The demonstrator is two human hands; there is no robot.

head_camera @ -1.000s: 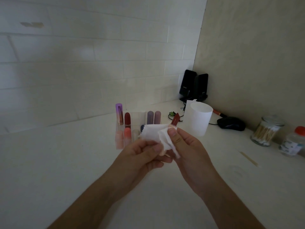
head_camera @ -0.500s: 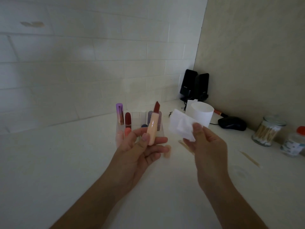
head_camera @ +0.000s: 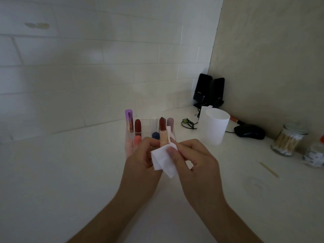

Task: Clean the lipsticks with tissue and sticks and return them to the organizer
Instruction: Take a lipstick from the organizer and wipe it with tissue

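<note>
Before organizer [head_camera: 149, 125] — tissue-wrapped lipstick [head_camera: 162, 128]

A white desk [head_camera: 61, 172] meets tiled and beige walls in a corner. On it stand a clear organizer [head_camera: 149, 127] of lipsticks, a white cup [head_camera: 214, 128], two black speakers [head_camera: 208, 90], a black mouse [head_camera: 250, 132] and a jar of cotton swabs [head_camera: 287, 140]. A wooden stick [head_camera: 267, 168] lies flat just in front of the jar.

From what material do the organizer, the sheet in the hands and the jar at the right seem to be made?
Organizer: apparently clear acrylic or similar plastic; the lipsticks show through its walls.
Sheet: white tissue paper, matte, soft and creased where the right hand pinches it.
Jar: probably glass, transparent with bright glints; the cotton swabs inside are visible.
</note>
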